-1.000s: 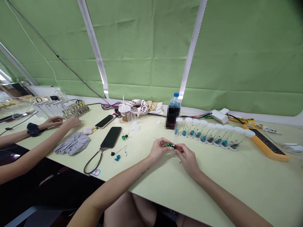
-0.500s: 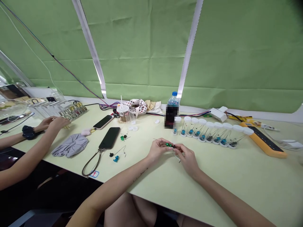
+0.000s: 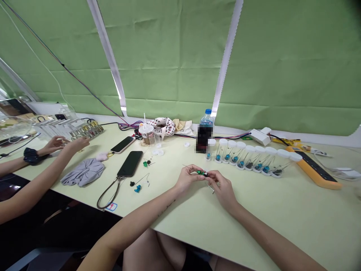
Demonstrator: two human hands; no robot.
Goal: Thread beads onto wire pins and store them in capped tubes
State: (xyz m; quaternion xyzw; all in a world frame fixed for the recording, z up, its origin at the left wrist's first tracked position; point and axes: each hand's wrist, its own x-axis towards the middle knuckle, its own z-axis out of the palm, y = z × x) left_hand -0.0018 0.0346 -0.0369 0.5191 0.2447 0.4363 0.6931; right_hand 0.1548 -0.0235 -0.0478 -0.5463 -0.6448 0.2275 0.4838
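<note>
Both hands are held close together over the table, clamped on one small item. Green part is pinched by the left hand between thumb and fingers; black piece at its right end is gripped by the right hand. Metal rod is seen sticking out below, near the right fingers; thin wire is seen past the left fingertips. How these are joined can't be told — mostly covered by fingers.

Left of the left hand, loose parts are laid out: blue part with black disc and bent wire beside it; farther back, second green part near a small black bit.

Row of clear vials is lined up beyond the right hand, white caps on top; blue or dark parts and thin rods are seen inside. Blue-capped bottle is placed behind the row's left end, its middle pixelated. Orange power strip is set at the right end.

Two phones are laid left of the loose parts, lidded cup behind. Grey cloth is placed farther left — co-worker's hands are held beyond it, near metal items.
</note>
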